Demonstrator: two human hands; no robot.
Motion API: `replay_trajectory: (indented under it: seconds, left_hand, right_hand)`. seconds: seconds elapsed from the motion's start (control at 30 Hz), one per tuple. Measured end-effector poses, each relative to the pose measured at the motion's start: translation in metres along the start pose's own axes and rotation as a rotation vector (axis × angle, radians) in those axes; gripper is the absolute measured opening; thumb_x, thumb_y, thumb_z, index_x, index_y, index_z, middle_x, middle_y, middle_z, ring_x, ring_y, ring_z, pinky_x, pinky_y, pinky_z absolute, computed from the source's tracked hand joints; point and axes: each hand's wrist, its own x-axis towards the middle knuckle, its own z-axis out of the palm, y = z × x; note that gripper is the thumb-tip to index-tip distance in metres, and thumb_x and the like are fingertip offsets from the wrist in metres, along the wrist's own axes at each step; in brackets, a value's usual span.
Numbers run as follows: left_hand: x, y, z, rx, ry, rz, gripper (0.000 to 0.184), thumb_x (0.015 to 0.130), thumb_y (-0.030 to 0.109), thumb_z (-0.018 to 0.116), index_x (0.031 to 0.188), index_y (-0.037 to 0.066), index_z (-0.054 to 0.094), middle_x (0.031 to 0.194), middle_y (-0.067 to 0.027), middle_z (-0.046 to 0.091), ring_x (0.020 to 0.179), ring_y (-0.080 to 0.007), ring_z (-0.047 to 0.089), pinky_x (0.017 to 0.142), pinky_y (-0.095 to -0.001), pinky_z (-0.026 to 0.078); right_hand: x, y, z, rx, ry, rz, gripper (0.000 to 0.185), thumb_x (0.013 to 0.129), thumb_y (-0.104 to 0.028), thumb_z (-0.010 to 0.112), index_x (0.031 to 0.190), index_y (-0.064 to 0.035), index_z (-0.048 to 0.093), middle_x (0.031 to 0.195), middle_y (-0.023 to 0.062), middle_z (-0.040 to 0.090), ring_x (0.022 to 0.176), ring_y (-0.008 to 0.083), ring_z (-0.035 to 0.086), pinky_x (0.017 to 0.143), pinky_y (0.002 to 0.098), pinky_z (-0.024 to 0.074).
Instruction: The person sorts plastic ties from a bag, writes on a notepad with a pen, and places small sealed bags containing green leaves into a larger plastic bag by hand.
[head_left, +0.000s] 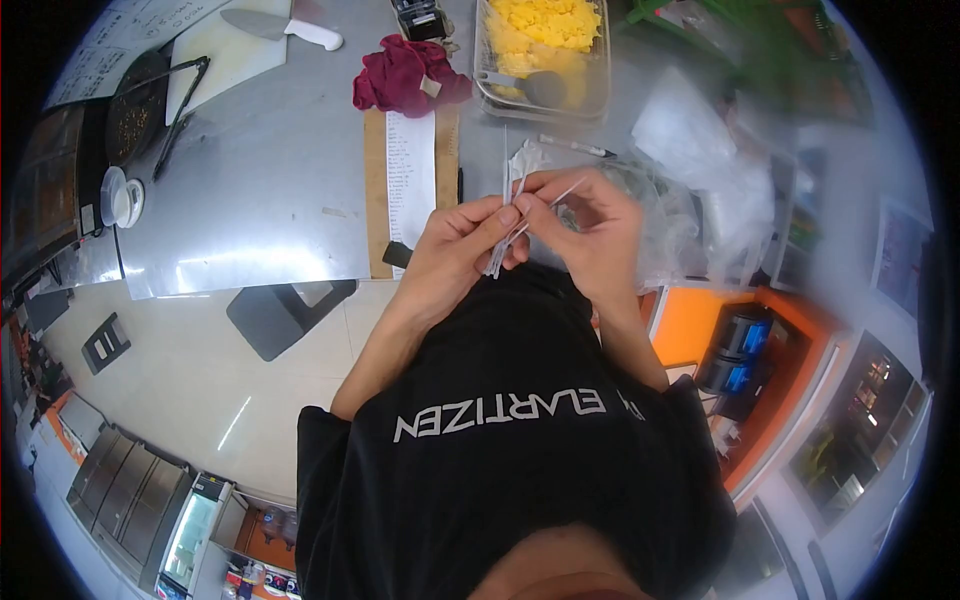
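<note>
Both hands meet in front of the chest at the table's edge. My left hand (462, 245) has its fingers closed round a bundle of thin whitish strips (497, 258), whose ends stick out above and below the fingers. My right hand (590, 225) pinches some of the same strips, one of them slanting up to the right. The fingertips of the two hands nearly touch. Just beyond them lies a small crumpled white piece (527, 158). What exactly the strips are is too small to tell.
A container of yellow food (548, 25) with a dark scoop stands ahead, beside a crimson cloth (400, 78). A printed list (411, 170) lies on cardboard. A pen (572, 146) and clear plastic bags (690, 150) are at the right, a knife (300, 32) and cutting board far left.
</note>
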Motion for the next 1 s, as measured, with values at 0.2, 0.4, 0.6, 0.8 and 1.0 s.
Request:
replay_trajectory:
  seconds: [0.2, 0.4, 0.6, 0.8, 1.0]
  left_hand:
    - [0.002, -0.003, -0.0044, -0.033, -0.02, 0.008, 0.029, 0.108, 0.023, 0.056, 0.114, -0.001, 0.069, 0.086, -0.0047, 0.067, 0.079, -0.0108, 0.06, 0.071, -0.0253, 0.045]
    - [0.0035, -0.0023, -0.0018, -0.002, -0.011, 0.02, 0.03, 0.108, 0.025, 0.055, 0.112, -0.001, 0.069, 0.085, -0.0045, 0.067, 0.077, -0.0101, 0.058, 0.069, -0.0241, 0.044]
    - [0.0035, -0.004, -0.0009, -0.011, 0.012, 0.018, 0.029, 0.108, 0.026, 0.056, 0.109, 0.0, 0.069, 0.083, -0.0034, 0.067, 0.075, -0.0095, 0.057, 0.068, -0.0234, 0.043]
    - [0.0031, -0.0024, 0.0018, 0.064, 0.048, 0.004, 0.028, 0.107, 0.027, 0.058, 0.105, 0.002, 0.07, 0.081, -0.003, 0.067, 0.073, -0.0081, 0.055, 0.068, -0.0228, 0.042]
    - [0.0035, -0.0046, 0.0025, 0.066, 0.004, 0.032, 0.028, 0.107, 0.025, 0.058, 0.105, 0.0, 0.07, 0.083, -0.0034, 0.067, 0.074, -0.0086, 0.056, 0.069, -0.0239, 0.043]
  right_hand:
    - [0.0026, -0.0027, -0.0009, -0.066, 0.023, -0.012, 0.013, 0.084, 0.004, 0.078, 0.094, 0.0023, 0.07, 0.101, 0.0131, 0.075, 0.085, 0.0142, 0.07, 0.082, 0.0291, 0.0534]
    - [0.0037, -0.0019, -0.0013, -0.049, 0.036, -0.027, 0.014, 0.084, 0.005, 0.078, 0.095, 0.0024, 0.07, 0.099, 0.0115, 0.075, 0.083, 0.0134, 0.07, 0.079, 0.0282, 0.0536]
    - [0.0029, -0.0056, 0.001, -0.031, 0.053, 0.01, 0.02, 0.084, 0.006, 0.076, 0.103, 0.0025, 0.068, 0.097, 0.0091, 0.073, 0.082, 0.0124, 0.069, 0.077, 0.0275, 0.0535]
    - [0.0025, -0.0056, 0.0014, -0.056, 0.013, 0.015, 0.025, 0.086, 0.004, 0.075, 0.11, 0.0015, 0.068, 0.097, 0.0068, 0.071, 0.084, 0.0115, 0.067, 0.077, 0.0277, 0.0534]
    - [0.0023, -0.0084, 0.0042, -0.083, 0.034, 0.049, 0.025, 0.088, 0.003, 0.073, 0.113, 0.0023, 0.069, 0.093, 0.0038, 0.068, 0.083, 0.0112, 0.067, 0.077, 0.0267, 0.0515]
